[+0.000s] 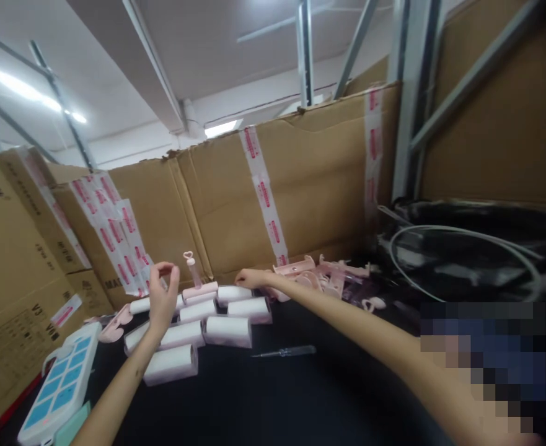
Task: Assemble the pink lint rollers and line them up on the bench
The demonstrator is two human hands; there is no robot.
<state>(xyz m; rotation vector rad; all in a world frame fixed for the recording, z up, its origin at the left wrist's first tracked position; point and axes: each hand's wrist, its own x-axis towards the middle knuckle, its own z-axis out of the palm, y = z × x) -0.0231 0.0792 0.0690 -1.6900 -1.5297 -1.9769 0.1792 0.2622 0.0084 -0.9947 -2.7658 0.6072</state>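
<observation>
My left hand (162, 294) is raised over the left side of a group of white sticky rolls (182, 333), its fingers curved and apart from the thumb, with nothing visible in it. Just right of it, a pink lint roller (197, 282) stands with its heart-ended handle pointing up. My right hand (251, 279) is at the back of the group, above a white roll (235, 294). Its fingers are bent downward and pressed together; whatever they may hold is hidden. Several rolls sit in clear pinkish covers.
Pink plastic parts (307, 275) are heaped at the back right, beside a black bag with a pale cable loop (440, 229). A screwdriver (286, 352) lies on the black tabletop (273, 402). At left is a power strip (61, 378). Taped cardboard (221, 204) walls the back.
</observation>
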